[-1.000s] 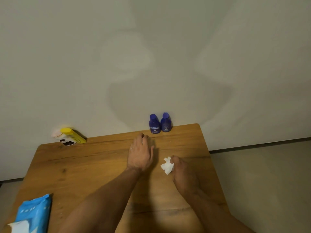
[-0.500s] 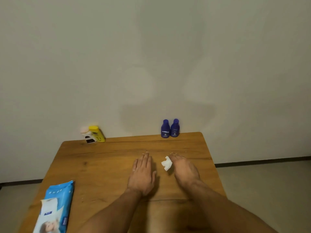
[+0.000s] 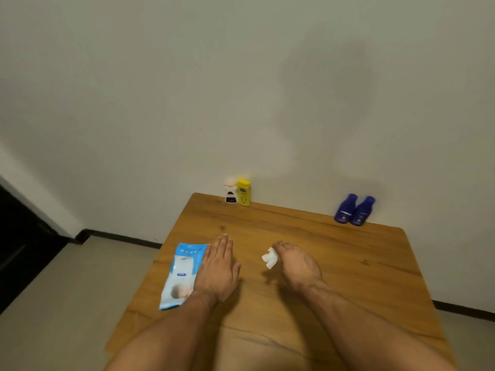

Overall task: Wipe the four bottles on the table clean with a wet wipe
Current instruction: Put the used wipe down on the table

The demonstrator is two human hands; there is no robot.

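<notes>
The wet wipe (image 3: 270,258) is a small crumpled white wad, pinched at the fingertips of the right hand (image 3: 298,265), whose fingers curl in around it. The wad sticks out to the left of that hand, low over the middle of the wooden table (image 3: 361,263); whether it touches the wood cannot be told. The left hand (image 3: 218,271) lies palm down to the left of the wipe and apart from it, with its fingers straight, held together and grasping nothing. Its outer edge overlaps the right side of a blue wipes pack (image 3: 178,274), which lies flat near the table's left edge.

The bottles stand along the table's far edge, close to the pale wall (image 3: 160,103). At the far left corner a white bottle (image 3: 231,196) with a pale pink cap stands just beside a yellow bottle (image 3: 243,196) on its right. Toward the far right, the left blue bottle (image 3: 345,209) and the right blue bottle (image 3: 363,211) stand side by side, touching. The two pairs are well apart from each other and from both hands. Bare forearms reach in from the near edge. A light floor (image 3: 67,303) with a dark skirting strip surrounds the table.
</notes>
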